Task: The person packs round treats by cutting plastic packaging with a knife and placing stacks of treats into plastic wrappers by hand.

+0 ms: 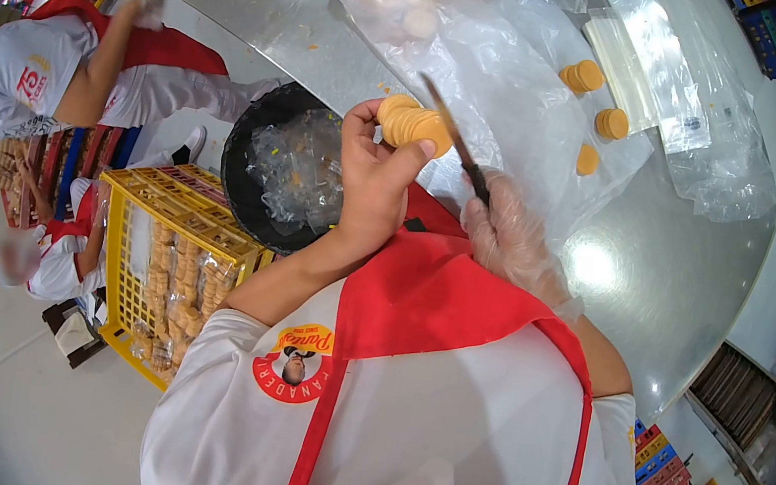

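Observation:
A row of round, flat, golden biscuits (pixel 412 127) is gripped in my left hand (pixel 376 176), thumb along the near side and fingers behind. My right hand (pixel 512 233), in a clear plastic glove, is closed around the dark handle of a knife (pixel 454 134). Its blade points up and to the left, just right of the biscuits; whether it touches them I cannot tell. Beyond my hands, a clear plastic sheet (pixel 494 68) covers part of the metal table. Small biscuit stacks (pixel 581 76) lie on it, with another short stack (pixel 611 123) and a few loose biscuits (pixel 588 159) nearby.
The metal table (pixel 677 256) curves around my front and right. At my left stand a black bin (pixel 244 146) of crumpled clear wrappers and a yellow crate (pixel 127 279) with bagged biscuits. Clear bags (pixel 626 62) lie at the far right. Two co-workers (pixel 41 80) are at the left.

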The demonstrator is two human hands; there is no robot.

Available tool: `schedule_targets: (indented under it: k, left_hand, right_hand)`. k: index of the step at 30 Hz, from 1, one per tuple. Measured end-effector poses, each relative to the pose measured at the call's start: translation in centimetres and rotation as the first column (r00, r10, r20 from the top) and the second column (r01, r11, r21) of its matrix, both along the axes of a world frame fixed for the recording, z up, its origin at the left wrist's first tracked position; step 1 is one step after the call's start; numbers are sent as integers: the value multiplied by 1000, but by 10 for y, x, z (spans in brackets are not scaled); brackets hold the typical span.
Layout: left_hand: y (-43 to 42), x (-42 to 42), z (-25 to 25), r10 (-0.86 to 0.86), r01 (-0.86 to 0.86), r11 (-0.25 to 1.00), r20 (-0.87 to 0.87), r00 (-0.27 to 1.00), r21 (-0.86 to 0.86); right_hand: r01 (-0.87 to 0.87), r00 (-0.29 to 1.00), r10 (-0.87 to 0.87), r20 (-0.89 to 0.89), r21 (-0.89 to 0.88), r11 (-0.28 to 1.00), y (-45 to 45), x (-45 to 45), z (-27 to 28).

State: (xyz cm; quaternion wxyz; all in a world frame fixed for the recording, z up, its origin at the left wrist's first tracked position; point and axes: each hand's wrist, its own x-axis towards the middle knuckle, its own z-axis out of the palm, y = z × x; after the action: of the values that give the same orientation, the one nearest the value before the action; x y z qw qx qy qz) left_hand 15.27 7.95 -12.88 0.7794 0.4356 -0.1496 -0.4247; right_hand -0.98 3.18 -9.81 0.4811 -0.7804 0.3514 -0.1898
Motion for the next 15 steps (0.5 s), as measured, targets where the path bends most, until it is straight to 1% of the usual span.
schedule_targets:
  k: [2,4,6,8,11,14,15]
  left_hand:
    - [1,-1,0,0,0,1000,4,1000,-15]
    - [2,-2,4,-6,7,1000,14,1000,-4]
    - [2,-3,4,-12,12,1000,19,1000,-1]
    - [4,-2,2,-17,17,1000,19,1000,-7]
    - [5,-5,0,-8,7,1000,64,998,4]
    - [6,-5,3,-23,23,1000,7,1000,-13]
    - [7,-6,3,-25,25,1000,-1,1000,-10]
  right_hand:
    - [-24,997,31,77,-83,996,2,-1,-8]
    - [22,997,-18,74,-51,998,1,-2,-6]
    - [17,998,-15,66,-37,999,1,-3,-4]
    - [-39,998,41,55,-41,998,3,-3,-1]
    - [32,999,-32,4,6,999,5,-7,-2]
    - [-44,998,48,40,-79,996,6,-6,-4]
    - [-17,999,20,39,-60,998,7,-7,-5]
